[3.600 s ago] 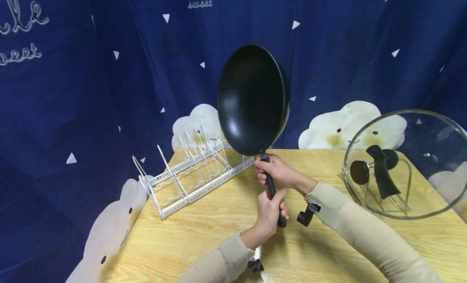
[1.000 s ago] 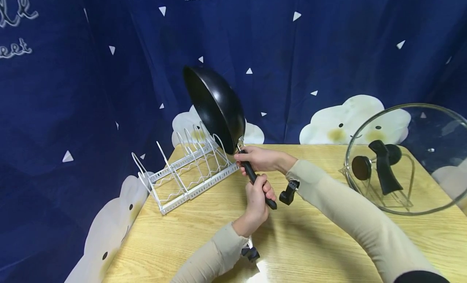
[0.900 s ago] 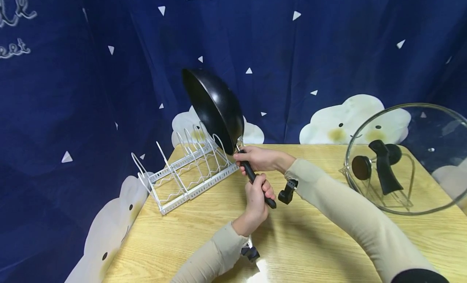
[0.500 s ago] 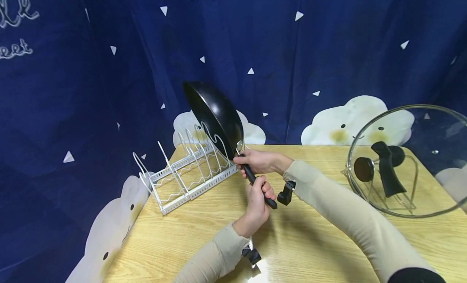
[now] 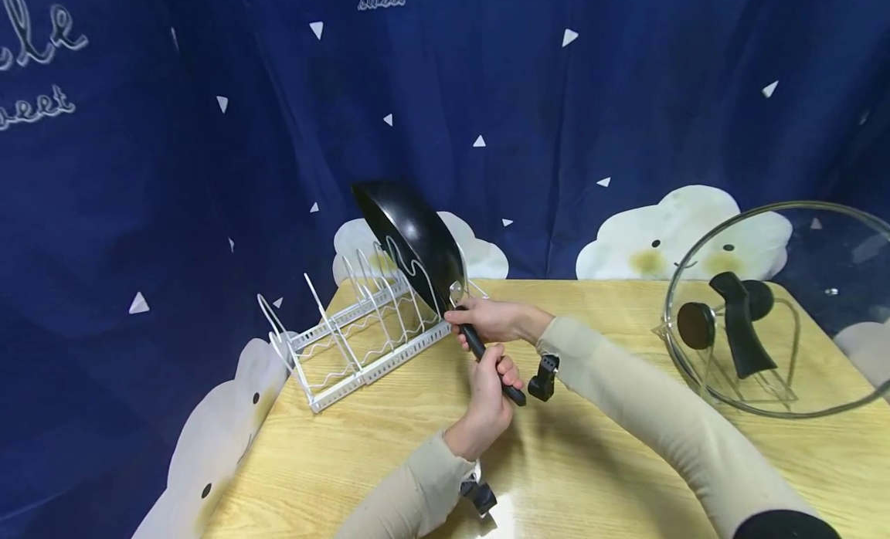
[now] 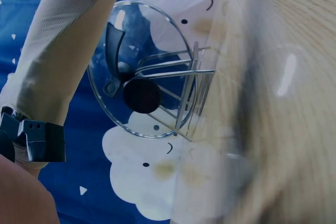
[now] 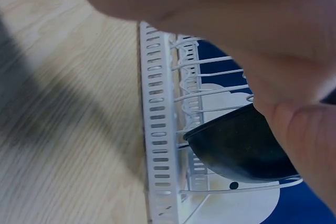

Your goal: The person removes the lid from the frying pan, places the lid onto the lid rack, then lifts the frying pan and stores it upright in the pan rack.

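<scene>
A black wok [image 5: 417, 226] stands on edge at the right end of a white wire rack [image 5: 392, 361], its hollow side turned to the left. Wire loops of the rack overlap the wok's lower part. My right hand [image 5: 490, 320] grips the black handle [image 5: 474, 342] close to the pan. Lower down, my left hand [image 5: 490, 392] holds the same handle near its end. In the right wrist view, the wok's edge [image 7: 239, 142] sits among the rack's wires, just behind the slotted rail [image 7: 156, 119]. The left wrist view shows no held part of the handle plainly.
On the right of the wooden table [image 5: 598, 477], a large glass lid with a black handle [image 5: 740, 330] leans in a wire stand [image 5: 786, 388] with round dark ends. A dark blue curtain [image 5: 487, 76] with cloud prints hangs behind and to the left.
Both hands have brought the wok left over the rack and turned it sideways. During the last second it has sunk lower between the rack's wires. Both grips stay on the handle.
</scene>
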The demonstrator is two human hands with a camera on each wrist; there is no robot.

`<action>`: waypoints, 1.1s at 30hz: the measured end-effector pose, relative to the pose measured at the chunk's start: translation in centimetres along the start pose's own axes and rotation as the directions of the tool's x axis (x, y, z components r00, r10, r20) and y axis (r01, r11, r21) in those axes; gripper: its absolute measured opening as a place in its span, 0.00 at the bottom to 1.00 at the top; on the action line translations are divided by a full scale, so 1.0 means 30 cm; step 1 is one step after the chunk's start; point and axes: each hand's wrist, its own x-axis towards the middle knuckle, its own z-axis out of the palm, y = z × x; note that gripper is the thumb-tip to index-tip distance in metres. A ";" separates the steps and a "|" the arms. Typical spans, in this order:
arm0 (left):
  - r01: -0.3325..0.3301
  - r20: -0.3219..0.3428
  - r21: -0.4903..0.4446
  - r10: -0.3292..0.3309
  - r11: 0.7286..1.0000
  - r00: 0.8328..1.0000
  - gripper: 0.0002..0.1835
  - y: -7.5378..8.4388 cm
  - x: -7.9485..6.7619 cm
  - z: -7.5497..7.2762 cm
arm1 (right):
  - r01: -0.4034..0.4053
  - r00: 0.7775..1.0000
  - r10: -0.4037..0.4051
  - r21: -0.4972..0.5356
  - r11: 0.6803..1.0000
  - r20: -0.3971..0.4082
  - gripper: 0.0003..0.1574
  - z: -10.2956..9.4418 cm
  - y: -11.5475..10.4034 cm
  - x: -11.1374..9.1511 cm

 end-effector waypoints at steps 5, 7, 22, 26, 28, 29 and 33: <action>0.012 0.004 -0.001 -0.012 1.000 1.000 0.17 -0.009 0.002 -0.015 | -0.016 1.000 0.016 0.004 1.000 0.005 0.08 -0.010 0.022 0.011; 0.004 0.009 0.001 -0.004 1.000 1.000 0.17 -0.014 0.003 -0.016 | -0.012 1.000 0.012 -0.004 1.000 0.000 0.09 -0.012 0.025 0.011; 0.059 0.009 0.018 -0.059 0.998 0.998 0.15 -0.050 0.017 -0.041 | -0.054 0.998 0.055 -0.069 0.996 0.017 0.12 -0.029 0.041 0.001; 0.074 0.007 0.027 -0.075 0.997 0.997 0.14 -0.061 0.026 -0.054 | -0.065 0.998 0.065 -0.107 0.992 -0.004 0.15 -0.031 0.045 0.002; 0.073 0.004 0.032 -0.073 0.997 0.997 0.13 -0.064 0.033 -0.056 | -0.062 0.998 0.061 -0.117 0.991 -0.014 0.14 -0.029 0.043 0.004; 0.070 0.000 0.035 -0.070 0.997 0.998 0.13 -0.064 0.036 -0.057 | -0.060 0.998 0.057 -0.122 0.991 -0.021 0.13 -0.028 0.042 0.005; 0.061 -0.011 0.033 -0.061 0.998 0.998 0.10 -0.062 0.050 -0.057 | -0.055 0.998 0.049 -0.139 0.989 -0.049 0.12 -0.023 0.034 0.011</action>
